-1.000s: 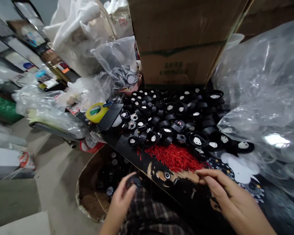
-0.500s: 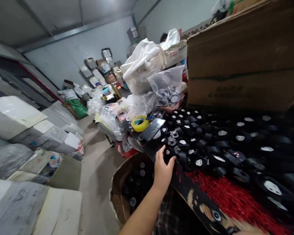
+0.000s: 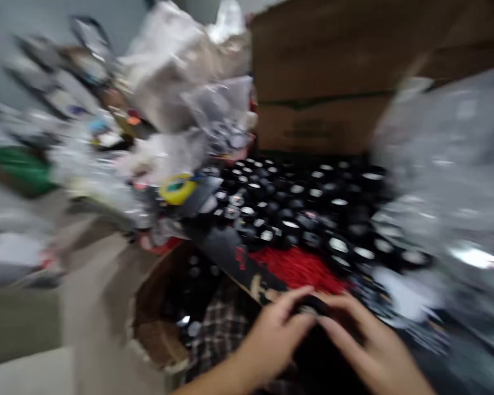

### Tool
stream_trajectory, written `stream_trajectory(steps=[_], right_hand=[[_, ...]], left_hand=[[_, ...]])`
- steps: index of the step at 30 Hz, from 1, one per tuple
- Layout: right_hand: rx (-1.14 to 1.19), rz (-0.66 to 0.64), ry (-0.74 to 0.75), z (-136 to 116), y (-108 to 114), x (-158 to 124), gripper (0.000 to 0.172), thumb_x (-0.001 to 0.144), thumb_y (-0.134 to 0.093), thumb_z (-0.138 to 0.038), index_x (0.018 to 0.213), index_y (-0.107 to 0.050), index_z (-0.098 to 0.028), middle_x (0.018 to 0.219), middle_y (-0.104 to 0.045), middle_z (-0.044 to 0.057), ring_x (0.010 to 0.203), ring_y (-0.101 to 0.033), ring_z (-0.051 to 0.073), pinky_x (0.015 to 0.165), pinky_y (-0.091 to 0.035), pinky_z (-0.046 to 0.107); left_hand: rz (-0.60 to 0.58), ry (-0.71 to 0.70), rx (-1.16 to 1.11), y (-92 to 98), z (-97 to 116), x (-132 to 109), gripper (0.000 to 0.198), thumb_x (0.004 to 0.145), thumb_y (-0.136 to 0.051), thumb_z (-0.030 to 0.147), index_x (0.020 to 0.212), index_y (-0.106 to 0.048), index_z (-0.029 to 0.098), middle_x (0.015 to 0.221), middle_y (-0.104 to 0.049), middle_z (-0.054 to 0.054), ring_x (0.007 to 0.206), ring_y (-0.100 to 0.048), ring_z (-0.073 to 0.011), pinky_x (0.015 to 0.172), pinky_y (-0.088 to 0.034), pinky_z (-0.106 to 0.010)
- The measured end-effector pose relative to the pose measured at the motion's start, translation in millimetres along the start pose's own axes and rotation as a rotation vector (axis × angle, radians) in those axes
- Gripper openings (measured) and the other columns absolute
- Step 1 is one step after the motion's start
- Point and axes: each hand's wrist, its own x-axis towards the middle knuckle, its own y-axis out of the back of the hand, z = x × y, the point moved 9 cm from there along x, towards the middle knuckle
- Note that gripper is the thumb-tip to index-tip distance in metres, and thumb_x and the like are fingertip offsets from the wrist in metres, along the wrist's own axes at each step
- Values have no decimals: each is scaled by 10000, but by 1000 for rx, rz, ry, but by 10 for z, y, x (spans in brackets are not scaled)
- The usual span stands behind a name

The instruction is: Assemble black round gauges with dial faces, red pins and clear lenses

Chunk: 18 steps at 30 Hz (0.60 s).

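The whole view is smeared by motion. My left hand (image 3: 271,340) and my right hand (image 3: 366,351) meet at the bottom centre, fingers curled from both sides round a small black round part (image 3: 308,305). They are held over the near edge of a dark printed board (image 3: 230,252). Just beyond the fingertips lies a heap of thin red pieces (image 3: 300,269). Behind that, many black round parts with white centres (image 3: 304,208) cover the board.
An open cardboard box (image 3: 156,307) with more dark parts sits low at my left, by my checked clothing. A yellow tape roll (image 3: 176,188) and a dark phone (image 3: 201,195) lie at the board's left. A large carton (image 3: 325,82) stands behind; clear plastic bags (image 3: 444,181) rise at right.
My left hand has come back from the pile of black parts to the near edge with one part. My right hand has joined it. The camera has swung right and down.
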Motion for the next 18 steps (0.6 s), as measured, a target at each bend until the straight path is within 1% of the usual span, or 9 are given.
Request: stream_trajectory(steps=[2,4,6,9,11,13,15,16,18], right_hand=[[54,-145,-51,-150,-38,15,222,878,-532,-347,1012,-657,-221,943,-710,41,792,-662,169,687,-522,250],[61,-203,-119,-99,7,57,227,891,-526,-340,1036,-659,-227,874,-705,18,752,-646,156,674,-505,251],[-62,-86,-185,84,256,75,240,909,-502,-344,1038,-666,-226,888,-694,31,795,-639,174,728,-497,292],[-429,173,-260,327,715,37,304,876,-546,-329,1133,-628,-190,1035,-639,104,949,-606,263,844,-459,431],[-585,226,-265,405,834,51,359,823,-608,-303,1158,-602,-174,1080,-601,128,1026,-573,313,881,-426,495],[-548,252,-267,457,874,81,288,798,-626,-282,1067,-619,-178,1063,-601,115,1028,-572,305,880,-427,479],[-424,282,-292,512,904,88,174,818,-600,-303,941,-628,-184,923,-634,75,880,-612,252,787,-467,401],[-367,287,-309,544,917,83,163,833,-582,-329,890,-633,-185,830,-640,52,783,-617,226,721,-477,361],[-304,275,-329,599,938,65,236,867,-536,-390,863,-657,-188,705,-637,21,666,-607,196,637,-473,317]], left_hand=[[-70,136,-154,-28,-136,82,351,812,-633,334,1147,-647,230,1204,-667,-70,1095,-618,-267,840,-548,-366],[-48,218,-268,-3,-264,172,314,787,-670,359,1072,-665,226,1105,-693,-60,934,-676,-244,715,-573,-327],[14,238,-349,24,-314,217,335,775,-693,357,1082,-653,228,1059,-695,-51,863,-688,-214,717,-569,-312],[53,219,-441,-19,-247,219,339,777,-703,333,1098,-642,242,1065,-691,-39,905,-680,-198,784,-555,-305],[22,212,-499,-103,-184,229,295,789,-687,366,1048,-658,226,1046,-698,-44,913,-678,-201,795,-554,-309],[7,215,-546,-163,-161,252,268,812,-655,398,998,-666,205,1011,-707,-52,899,-681,-201,798,-555,-319],[22,224,-577,-178,-181,272,245,832,-634,389,985,-663,199,991,-712,-47,890,-685,-198,809,-556,-329],[33,228,-590,-176,-197,278,232,838,-629,375,987,-660,201,994,-713,-42,896,-687,-198,820,-555,-335],[36,227,-614,-176,-220,281,213,845,-625,354,994,-657,205,1000,-716,-36,907,-689,-199,837,-552,-347]])
